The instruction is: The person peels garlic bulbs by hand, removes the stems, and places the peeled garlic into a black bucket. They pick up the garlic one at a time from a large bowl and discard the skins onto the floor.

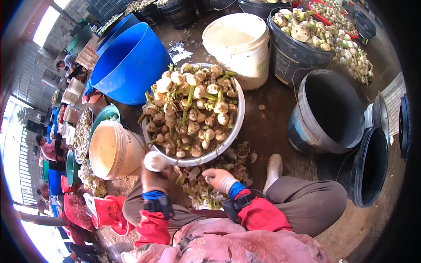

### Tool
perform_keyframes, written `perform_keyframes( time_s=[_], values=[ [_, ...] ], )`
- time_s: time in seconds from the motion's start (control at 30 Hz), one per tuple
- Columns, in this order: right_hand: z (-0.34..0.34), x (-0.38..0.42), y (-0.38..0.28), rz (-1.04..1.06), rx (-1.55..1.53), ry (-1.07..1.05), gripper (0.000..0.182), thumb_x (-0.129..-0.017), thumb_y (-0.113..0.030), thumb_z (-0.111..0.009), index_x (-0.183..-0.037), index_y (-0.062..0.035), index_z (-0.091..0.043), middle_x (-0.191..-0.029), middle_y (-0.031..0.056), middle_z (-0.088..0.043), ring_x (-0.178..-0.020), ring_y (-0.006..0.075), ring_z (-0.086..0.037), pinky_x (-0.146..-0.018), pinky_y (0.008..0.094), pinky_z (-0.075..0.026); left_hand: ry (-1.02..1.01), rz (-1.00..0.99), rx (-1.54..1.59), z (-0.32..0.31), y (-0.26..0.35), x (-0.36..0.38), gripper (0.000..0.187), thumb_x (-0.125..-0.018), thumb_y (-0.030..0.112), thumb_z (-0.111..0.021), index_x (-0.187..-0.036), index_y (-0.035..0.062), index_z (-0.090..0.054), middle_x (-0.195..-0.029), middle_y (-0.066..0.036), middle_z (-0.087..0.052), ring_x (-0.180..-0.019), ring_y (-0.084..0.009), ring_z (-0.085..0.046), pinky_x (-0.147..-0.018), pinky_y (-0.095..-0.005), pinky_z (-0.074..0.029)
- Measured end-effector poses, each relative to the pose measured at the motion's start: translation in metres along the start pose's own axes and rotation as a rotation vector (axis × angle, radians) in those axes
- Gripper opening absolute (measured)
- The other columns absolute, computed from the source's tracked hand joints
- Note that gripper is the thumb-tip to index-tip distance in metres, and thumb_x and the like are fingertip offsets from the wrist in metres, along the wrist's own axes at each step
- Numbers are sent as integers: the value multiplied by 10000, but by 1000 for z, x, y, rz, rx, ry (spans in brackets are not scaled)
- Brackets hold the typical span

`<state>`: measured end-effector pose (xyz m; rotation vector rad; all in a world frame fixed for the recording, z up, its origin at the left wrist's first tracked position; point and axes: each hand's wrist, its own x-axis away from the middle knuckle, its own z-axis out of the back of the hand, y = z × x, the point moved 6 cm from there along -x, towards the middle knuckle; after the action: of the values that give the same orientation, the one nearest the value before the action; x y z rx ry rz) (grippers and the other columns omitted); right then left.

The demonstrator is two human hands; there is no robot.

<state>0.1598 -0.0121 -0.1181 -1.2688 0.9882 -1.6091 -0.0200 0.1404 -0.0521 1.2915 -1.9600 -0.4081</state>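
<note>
My left hand (153, 179) is closed around a pale garlic bulb (155, 161), held up at the near left rim of the basin. To its right, my right hand (221, 180) is closed, thumb forward; a small bit of something shows at the fingertips, too small to name. In front of both hands stands a round white basin (240, 107) heaped with garlic bulbs (193, 105), many with green stems. Below the hands, between my legs, lies a pile of garlic peelings and trimmings (206, 189).
Around the basin stand a blue tub (131, 63), a white bucket (239, 48), a cream bucket (116, 151), a black bucket full of garlic (291, 52) and a grey bucket (326, 114). A black bucket (370, 168) lies tipped at right. Other people sit at far left.
</note>
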Motion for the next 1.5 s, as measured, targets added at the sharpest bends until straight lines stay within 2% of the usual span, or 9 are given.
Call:
perform_keyframes(
  time_s=[0.2, 0.3, 0.33, 0.43, 0.5, 0.83, 1.0, 1.23, 1.5],
  values=[
    [-11, -13, 18, -41, -198, -164, 507, -710, 58, -395, -1171, -49, -576, -1165, 115, -608, -1094, 244, -562, -940, 291, -414, 180, -569, 284, -40, 163, -43, 614, -815, 477, -588, -1169, -17, -500, -1140, -203, -576, -953, -346, -607, -729, -359, -558],
    [-5, -11, 10, -65, -121, -90, 448, -737, 18, -471, -1148, -92, -609, -1091, 110, -640, -1042, 227, -588, -902, 270, -434, -679, -72, 121, -136, 82, -47, 373, -896, 374, -529, -1058, 38, -542, -993, -98, -565, -946, -224, -525, -761, -290, -457],
    [-5, -10, 8, -80, -91, -104, 414, -752, -21, -491, -1143, -86, -610, -1091, 126, -635, -1036, 245, -589, -902, 288, -436, -496, 43, 20, -158, 38, -46, 286, -892, 325, -548, -991, 57, -539, -844, -49, -538, -775, -175, -506, -647, -278, -431],
    [-7, -17, 15, -38, -70, -76, 386, -756, -72, -503, -1126, -69, -610, -1125, 139, -612, -1060, 274, -569, -921, 302, -425, -344, -316, -1024, -191, -69, -38, 261, -770, 155, -678, -998, 38, -631, -826, -47, -621, -681, -120, -544, -597, -230, -427],
    [-9, -21, 24, 20, -99, -39, 384, -744, -81, -504, -1111, -61, -614, -1153, 143, -596, -1093, 284, -547, -938, 308, -412, -714, -841, -1709, -207, -134, -60, 392, -738, 258, -713, -1093, 120, -621, -978, -149, -641, -882, -299, -610, -788, -338, -480],
    [-15, -35, 68, -185, -544, 27, 348, -788, -28, -521, -1126, -51, -602, -1041, 95, -643, -960, 147, -581, -855, 244, -427, -491, -486, -2689, -239, -216, -111, 445, -712, 532, -634, -1063, 260, -616, -1056, -102, -632, -1064, -300, -537, -871, -474, -359],
    [14, -27, 55, -121, -383, 246, 262, -830, -161, -564, -1061, -63, -639, -1023, 112, -660, -930, 226, -621, -831, 293, -456, -598, -422, -2251, -207, -175, -69, 570, -620, 421, -761, -1120, 203, -597, -1049, -127, -580, -1006, -316, -534, -860, -404, -430],
    [33, -27, 35, 21, -810, 503, 317, -813, -55, -612, -1127, -11, -596, -1066, 112, -646, -993, 159, -596, -871, 265, -439, -524, 81, -1164, -94, -107, 22, 1082, -611, 54, -806, -1439, 23, -111, -1264, -159, -452, -1040, -158, -527, -865, -247, -448],
    [24, -1, -20, -67, -522, 183, 435, -800, -73, -595, -1227, -23, -533, -1118, 137, -623, -1019, 188, -575, -898, 273, -416, -460, -366, -2075, -74, -96, 83, 851, -563, 323, -762, -1291, 44, -420, -1044, -179, -582, -960, -353, -562, -816, -412, -466]
  ],
)
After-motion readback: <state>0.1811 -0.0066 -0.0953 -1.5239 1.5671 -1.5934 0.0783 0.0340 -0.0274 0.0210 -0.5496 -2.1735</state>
